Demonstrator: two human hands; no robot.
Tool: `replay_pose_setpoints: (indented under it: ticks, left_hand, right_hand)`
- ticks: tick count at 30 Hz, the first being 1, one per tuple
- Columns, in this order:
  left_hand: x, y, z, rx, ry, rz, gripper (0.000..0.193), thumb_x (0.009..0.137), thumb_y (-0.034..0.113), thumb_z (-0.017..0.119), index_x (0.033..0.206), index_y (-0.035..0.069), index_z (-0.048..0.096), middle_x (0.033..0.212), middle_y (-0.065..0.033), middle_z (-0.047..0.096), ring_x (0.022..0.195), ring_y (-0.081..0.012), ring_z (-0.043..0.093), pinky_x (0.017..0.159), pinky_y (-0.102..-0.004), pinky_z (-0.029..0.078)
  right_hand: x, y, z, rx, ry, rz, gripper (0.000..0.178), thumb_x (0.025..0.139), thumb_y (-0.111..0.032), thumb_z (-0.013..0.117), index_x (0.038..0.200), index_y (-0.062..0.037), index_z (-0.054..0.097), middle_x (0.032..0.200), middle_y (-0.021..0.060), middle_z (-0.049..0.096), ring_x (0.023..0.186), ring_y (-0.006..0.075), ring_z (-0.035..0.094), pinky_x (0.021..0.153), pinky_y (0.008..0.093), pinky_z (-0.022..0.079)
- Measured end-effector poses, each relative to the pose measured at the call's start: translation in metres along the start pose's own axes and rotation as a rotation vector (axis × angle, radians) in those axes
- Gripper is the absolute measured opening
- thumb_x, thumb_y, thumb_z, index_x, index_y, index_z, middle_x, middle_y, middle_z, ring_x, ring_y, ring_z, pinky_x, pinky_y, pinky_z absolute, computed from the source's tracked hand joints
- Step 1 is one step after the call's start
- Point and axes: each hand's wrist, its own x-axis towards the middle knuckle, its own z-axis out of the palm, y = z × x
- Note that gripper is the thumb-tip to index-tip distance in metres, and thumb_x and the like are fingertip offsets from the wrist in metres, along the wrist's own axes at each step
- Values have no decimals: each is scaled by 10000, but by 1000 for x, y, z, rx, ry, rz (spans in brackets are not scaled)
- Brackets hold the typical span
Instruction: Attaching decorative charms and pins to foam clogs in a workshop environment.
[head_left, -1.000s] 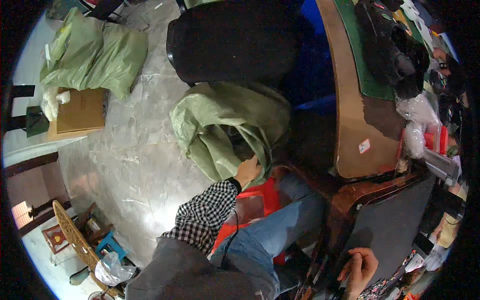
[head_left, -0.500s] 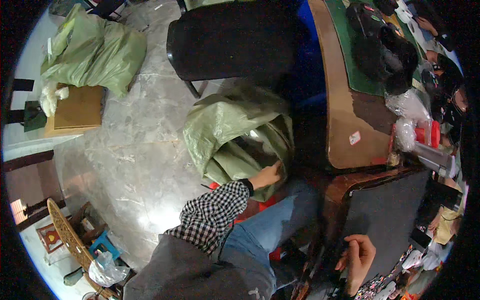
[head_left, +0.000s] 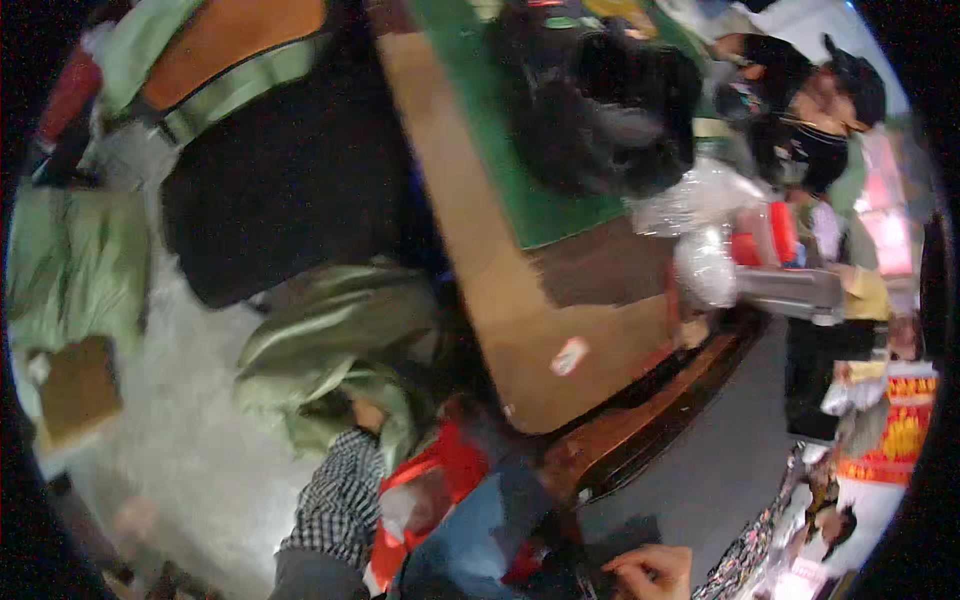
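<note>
Green plastic sack [head_left: 335,325], left hand [head_left: 368,413] at mouth

Sack: slumped beside black chair [head_left: 290,195]; body forward and slightly left of the left hand, the nearer one; long axis unclear. Left hand: fingers hidden, grip cannot be told. Right hand [head_left: 655,572]: well apart, near grey tabletop [head_left: 690,410], fingers part-curled, hold unclear.

1 head-worn fisheye camera looks down from above, near the hands [head_left: 655,572], towards the floor [head_left: 190,470].

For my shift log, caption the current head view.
Left hand at a green sack's mouth, right hand near the grey tabletop.
</note>
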Motion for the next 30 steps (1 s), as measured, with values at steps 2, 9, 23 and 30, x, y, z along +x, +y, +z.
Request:
replay_pose_setpoints:
  ticks: [2,9,23,30]
  left_hand:
    - [17,2,-12,32,-66,-105,307,801,317,650,986,93,748,1076,-162,692,988,-343,638,903,-516,467]
    - [63,31,-45,105,-157,-220,329,809,320,657,1038,86,696,1122,-164,657,1029,-350,608,928,-513,450]
    - [102,32,-49,142,-179,-272,413,824,325,672,1141,73,591,1213,-167,587,1109,-364,548,977,-507,417]
    - [105,34,-61,137,-177,-246,467,831,327,679,1193,67,539,1258,-168,553,1149,-371,517,1002,-505,400]
  right_hand:
    - [4,-1,0,-14,45,-61,145,965,-79,618,917,22,712,639,59,630,479,102,592,442,247,432]
    - [11,-1,-8,-25,-10,-152,150,951,-135,650,917,-12,728,710,110,670,505,183,629,474,301,477]
    - [13,-6,-11,44,-56,-85,141,959,-112,645,934,0,727,755,109,686,549,170,645,501,300,496]
    - [16,-6,-9,13,-43,-165,147,965,-114,638,929,0,723,750,111,683,549,172,647,501,298,496]
